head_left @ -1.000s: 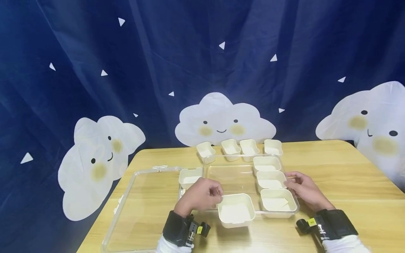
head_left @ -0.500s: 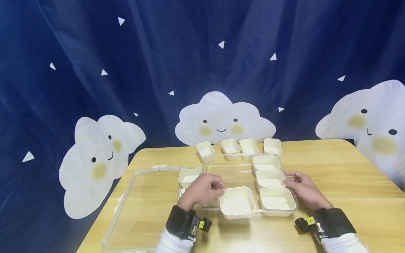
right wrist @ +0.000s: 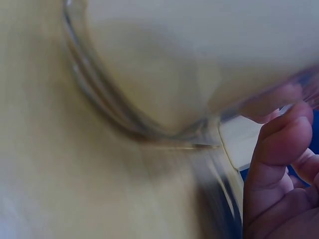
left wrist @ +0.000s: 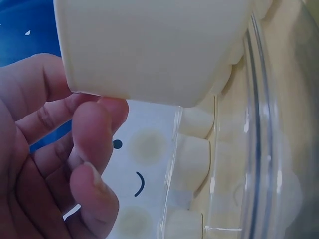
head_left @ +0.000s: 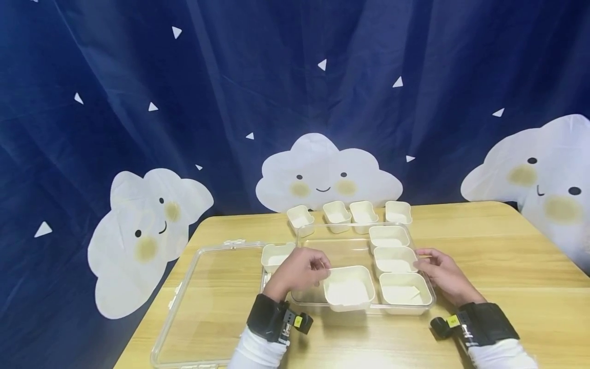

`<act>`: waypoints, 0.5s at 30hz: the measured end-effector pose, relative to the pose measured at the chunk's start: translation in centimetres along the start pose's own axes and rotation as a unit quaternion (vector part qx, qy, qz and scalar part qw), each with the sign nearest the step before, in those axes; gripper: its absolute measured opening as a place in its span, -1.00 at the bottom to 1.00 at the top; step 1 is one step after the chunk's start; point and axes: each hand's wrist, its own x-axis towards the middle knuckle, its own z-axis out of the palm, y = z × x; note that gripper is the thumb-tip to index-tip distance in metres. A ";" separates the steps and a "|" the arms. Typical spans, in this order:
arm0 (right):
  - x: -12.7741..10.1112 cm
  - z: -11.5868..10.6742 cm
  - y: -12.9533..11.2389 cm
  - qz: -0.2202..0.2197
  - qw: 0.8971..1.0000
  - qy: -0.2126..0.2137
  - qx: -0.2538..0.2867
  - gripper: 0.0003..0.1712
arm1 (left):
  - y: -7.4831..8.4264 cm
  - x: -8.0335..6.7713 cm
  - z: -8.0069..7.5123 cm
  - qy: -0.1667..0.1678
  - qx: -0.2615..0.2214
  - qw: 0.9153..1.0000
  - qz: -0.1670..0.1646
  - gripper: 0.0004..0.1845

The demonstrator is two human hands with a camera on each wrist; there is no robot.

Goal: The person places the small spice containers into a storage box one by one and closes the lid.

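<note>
My left hand [head_left: 305,270] pinches a cream plastic bin [head_left: 349,288] by its left rim. The bin hangs over the front edge of the clear box [head_left: 332,304], mouth up; in the left wrist view its pale wall [left wrist: 154,55] fills the top, with thumb and fingertips at its edge. My right hand [head_left: 444,274] holds the clear box at its right wall, thumb near the rim. Three cream bins stand in a column inside the box along that wall, the front one [head_left: 405,292] with a small paper piece in it. The right wrist view shows my fingers [right wrist: 286,142] at the box wall.
A clear lid [head_left: 184,294] with clips lies flat on the wooden table [head_left: 521,246], left of the box. One cream bin [head_left: 276,255] stands by the box's left side. Several smaller cream bins [head_left: 337,215] line up behind it, before a blue curtain [head_left: 295,77] with clouds.
My left hand has carried the cream bin forward and slightly right, so it now overlaps the clear box's front edge. My right hand stays at the box's right wall.
</note>
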 end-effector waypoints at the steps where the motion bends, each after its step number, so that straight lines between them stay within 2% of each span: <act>1: 0.0 0.0 0.0 0.000 1.000 0.000 0.003 -0.43 | 0.0 0.1 0.1 -0.001 -0.003 1.000 -0.001 -0.94; 15: 0.1 -0.1 0.3 0.003 1.000 -0.003 0.000 -0.41 | 0.3 1.8 0.5 0.006 0.003 1.000 -0.017 -0.94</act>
